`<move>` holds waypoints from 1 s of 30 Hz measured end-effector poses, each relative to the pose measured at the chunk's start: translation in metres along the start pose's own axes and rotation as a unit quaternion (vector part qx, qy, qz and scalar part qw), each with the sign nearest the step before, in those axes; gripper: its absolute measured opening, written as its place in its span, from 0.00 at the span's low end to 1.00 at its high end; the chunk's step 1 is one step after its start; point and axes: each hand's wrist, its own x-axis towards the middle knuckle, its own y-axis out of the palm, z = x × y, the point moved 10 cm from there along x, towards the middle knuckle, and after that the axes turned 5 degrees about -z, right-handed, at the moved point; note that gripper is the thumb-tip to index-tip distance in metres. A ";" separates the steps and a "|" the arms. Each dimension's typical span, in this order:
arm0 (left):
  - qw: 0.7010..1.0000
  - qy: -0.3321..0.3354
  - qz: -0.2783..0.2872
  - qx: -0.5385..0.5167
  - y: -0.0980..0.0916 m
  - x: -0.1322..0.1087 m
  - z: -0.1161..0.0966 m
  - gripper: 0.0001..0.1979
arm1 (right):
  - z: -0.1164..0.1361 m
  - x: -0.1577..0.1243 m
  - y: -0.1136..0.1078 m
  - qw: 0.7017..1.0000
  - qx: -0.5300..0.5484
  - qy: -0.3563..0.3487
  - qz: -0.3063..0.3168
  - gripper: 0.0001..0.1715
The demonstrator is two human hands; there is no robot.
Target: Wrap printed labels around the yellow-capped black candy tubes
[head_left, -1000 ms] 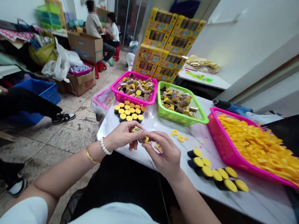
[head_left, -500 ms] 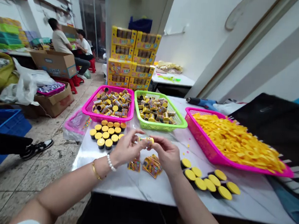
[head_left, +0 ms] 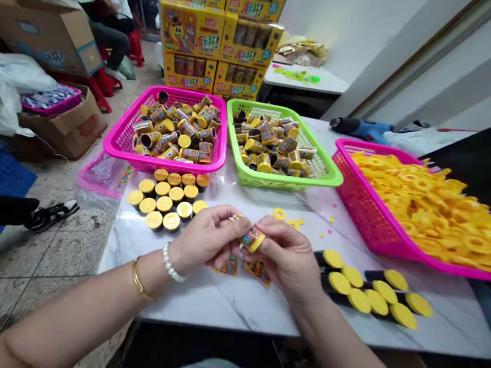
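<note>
My hands above the marbled white table [head_left: 201, 311]. My left hand [head_left: 211, 235] and right hand [head_left: 288, 255] both close, thumb and fingers, on one small printed tube [head_left: 251, 239], raised between them over the printed cards [head_left: 259, 272]. Likely faults: should either pinch slacken while the other turns, the smooth tube could slip onto the cards; too hard a squeeze could mar its printed wrap; a rightward swing of my right hand could knock the yellow-topped black cylinders [head_left: 359, 301] beside it. The tube's long axis slants: its yellow end points rightward and towards me, the opposite end, partly hidden, towards my left thumb.
</note>
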 end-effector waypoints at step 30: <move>0.969 0.196 -0.149 -0.026 -0.032 -0.010 -0.033 0.21 | 0.022 -0.017 0.040 0.752 -0.578 -0.298 0.106 0.07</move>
